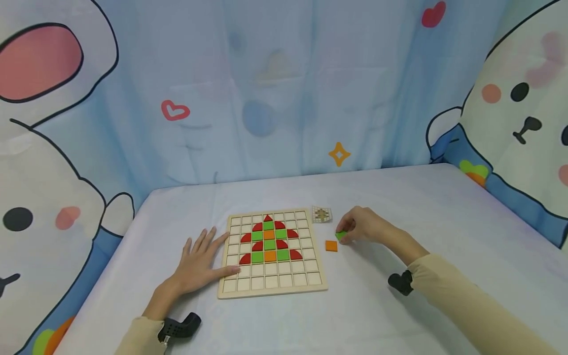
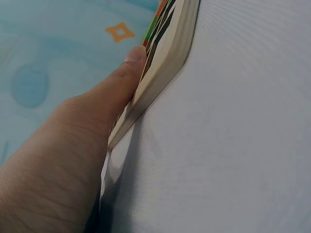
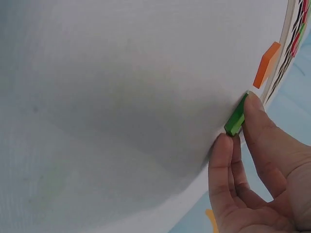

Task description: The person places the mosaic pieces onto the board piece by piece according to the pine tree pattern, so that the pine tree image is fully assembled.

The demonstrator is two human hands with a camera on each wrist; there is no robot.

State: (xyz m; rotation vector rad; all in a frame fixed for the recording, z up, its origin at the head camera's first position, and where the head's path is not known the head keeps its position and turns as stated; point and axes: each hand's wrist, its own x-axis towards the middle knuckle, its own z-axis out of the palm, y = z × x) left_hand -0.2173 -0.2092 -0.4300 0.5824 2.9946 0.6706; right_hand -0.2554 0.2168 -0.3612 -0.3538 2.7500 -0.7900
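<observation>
A wooden grid board (image 1: 277,282) lies on the table, with red, green and orange tiles set in its squares as a tree-like figure. My left hand (image 1: 198,264) rests at the board's left edge with its fingers spread and straight, the thumb (image 2: 127,73) lying over the edge. To the right of the board, my right hand (image 1: 365,226) pinches a green tile (image 3: 236,115) between thumb and fingers. An orange square tile (image 1: 331,246) lies on the table between the board and the right hand.
A small pattern card (image 1: 321,214) lies by the board's top right corner. White cloth covers the table (image 1: 355,315), and a blue printed curtain (image 1: 275,98) hangs behind it. Both wrists wear a black camera mount (image 1: 181,326).
</observation>
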